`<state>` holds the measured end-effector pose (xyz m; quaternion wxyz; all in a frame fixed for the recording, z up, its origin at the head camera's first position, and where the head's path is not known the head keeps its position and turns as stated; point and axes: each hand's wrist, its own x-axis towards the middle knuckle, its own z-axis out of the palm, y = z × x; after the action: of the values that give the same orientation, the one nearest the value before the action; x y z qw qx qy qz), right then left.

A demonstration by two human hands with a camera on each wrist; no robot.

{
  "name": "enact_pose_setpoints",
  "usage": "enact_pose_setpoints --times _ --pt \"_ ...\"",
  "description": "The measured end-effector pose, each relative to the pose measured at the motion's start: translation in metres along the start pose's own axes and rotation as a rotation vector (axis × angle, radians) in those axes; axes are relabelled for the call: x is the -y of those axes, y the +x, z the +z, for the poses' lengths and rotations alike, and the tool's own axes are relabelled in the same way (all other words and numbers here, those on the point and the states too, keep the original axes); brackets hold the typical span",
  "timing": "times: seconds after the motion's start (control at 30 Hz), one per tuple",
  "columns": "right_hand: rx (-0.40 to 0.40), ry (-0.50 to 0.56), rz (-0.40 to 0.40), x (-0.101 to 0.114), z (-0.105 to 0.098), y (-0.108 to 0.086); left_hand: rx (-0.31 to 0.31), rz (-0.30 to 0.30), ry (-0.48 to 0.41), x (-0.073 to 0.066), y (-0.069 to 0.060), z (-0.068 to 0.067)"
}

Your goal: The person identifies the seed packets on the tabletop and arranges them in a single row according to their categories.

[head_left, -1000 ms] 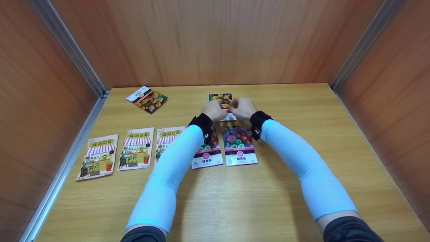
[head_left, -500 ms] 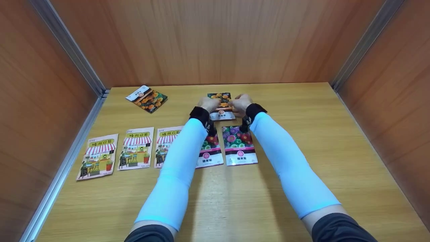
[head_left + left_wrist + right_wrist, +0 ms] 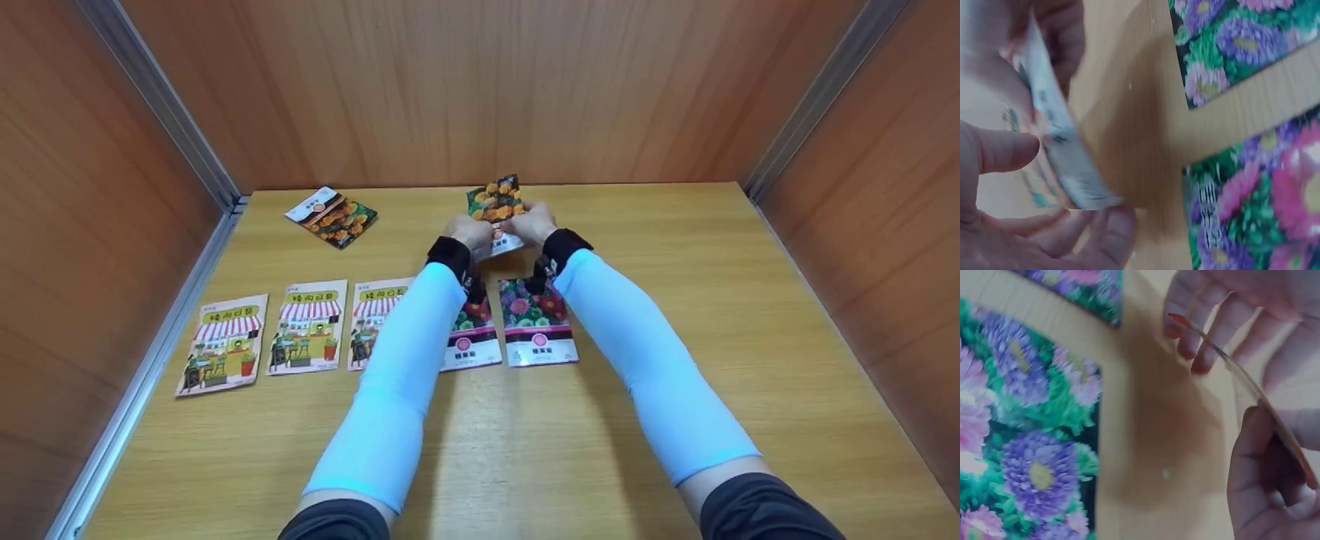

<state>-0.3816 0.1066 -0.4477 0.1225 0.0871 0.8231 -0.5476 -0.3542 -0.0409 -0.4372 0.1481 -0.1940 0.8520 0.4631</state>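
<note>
An orange-flower seed packet (image 3: 496,199) is lifted off the table near the back, tilted and slightly bent. My left hand (image 3: 469,231) grips its left side; in the left wrist view the thumb (image 3: 1008,149) lies over it, fingers at its lower edge. My right hand (image 3: 534,223) pinches the other side; in the right wrist view the packet shows edge-on beside the right thumb (image 3: 1249,455). Just nearer lie two seed packets with purple and pink flowers, the right one (image 3: 538,322) and the left one (image 3: 472,349), the latter partly behind my left forearm.
Three shop-front packets with striped awnings lie in a row at left: the leftmost (image 3: 223,345), the middle (image 3: 307,328) and one (image 3: 369,315) partly covered by my forearm. Another orange-flower packet (image 3: 332,217) lies slanted at back left. Wooden panels (image 3: 480,90) enclose the table.
The orange-flower packet lay flat on the table before; now both hands have raised it and its far end tips upward. The hands had first drawn apart to its sides. Other packets stay put.
</note>
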Motion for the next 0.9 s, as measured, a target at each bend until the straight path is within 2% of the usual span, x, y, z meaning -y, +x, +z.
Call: enact_pose_setpoints --times 0.1,0.17,0.3,0.47,0.57,0.6,0.7,0.83,0.9 --pt "0.013 0.013 -0.019 0.004 -0.007 -0.004 -0.073 0.023 0.017 -0.001 -0.002 -0.003" --pt "0.028 0.022 -0.036 0.003 -0.016 -0.007 -0.092 0.047 -0.001 -0.003 -0.003 -0.003" --pt "0.033 0.005 -0.023 -0.001 -0.044 -0.015 -0.077 0.094 -0.002 -0.013 -0.006 0.001" --pt "0.023 -0.019 -0.014 -0.005 -0.073 -0.024 -0.075 0.205 0.036 -0.022 -0.020 0.002" --pt "0.012 -0.061 -0.006 -0.007 -0.085 -0.031 -0.040 0.217 -0.001 -0.025 -0.027 0.004" --pt "0.007 -0.085 -0.008 -0.007 -0.090 -0.035 -0.017 0.204 -0.023 -0.027 -0.030 0.005" --pt "-0.001 -0.148 -0.034 -0.010 -0.105 -0.048 0.031 0.214 -0.027 -0.031 -0.035 0.010" --pt "0.003 -0.256 -0.060 -0.018 -0.124 -0.066 0.074 0.274 0.014 -0.035 -0.045 0.020" --pt "0.014 -0.311 -0.045 -0.023 -0.133 -0.073 0.102 0.313 0.037 -0.035 -0.052 0.027"
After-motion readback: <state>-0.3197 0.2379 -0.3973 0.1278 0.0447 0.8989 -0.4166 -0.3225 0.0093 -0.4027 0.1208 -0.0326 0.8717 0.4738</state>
